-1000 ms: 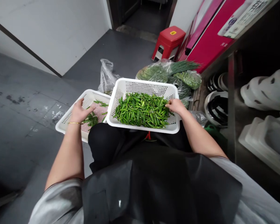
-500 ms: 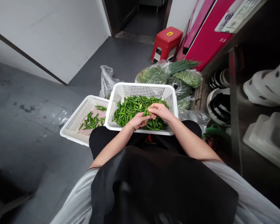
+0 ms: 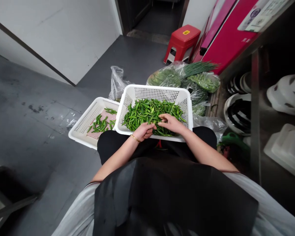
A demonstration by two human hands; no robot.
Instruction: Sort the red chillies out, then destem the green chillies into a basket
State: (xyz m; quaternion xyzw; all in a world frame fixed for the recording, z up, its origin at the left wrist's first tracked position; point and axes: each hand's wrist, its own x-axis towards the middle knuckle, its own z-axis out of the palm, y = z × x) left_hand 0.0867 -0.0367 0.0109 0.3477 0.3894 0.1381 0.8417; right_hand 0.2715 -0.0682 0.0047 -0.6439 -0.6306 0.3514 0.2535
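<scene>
Green chillies (image 3: 147,109) lie beneath the right hand (image 3: 172,124) — beyond the left hand (image 3: 143,131)

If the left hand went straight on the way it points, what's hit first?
Most likely the right hand, close ahead; depth is hard to judge from this one view, so it might brush the green chili peppers beneath first.
</scene>
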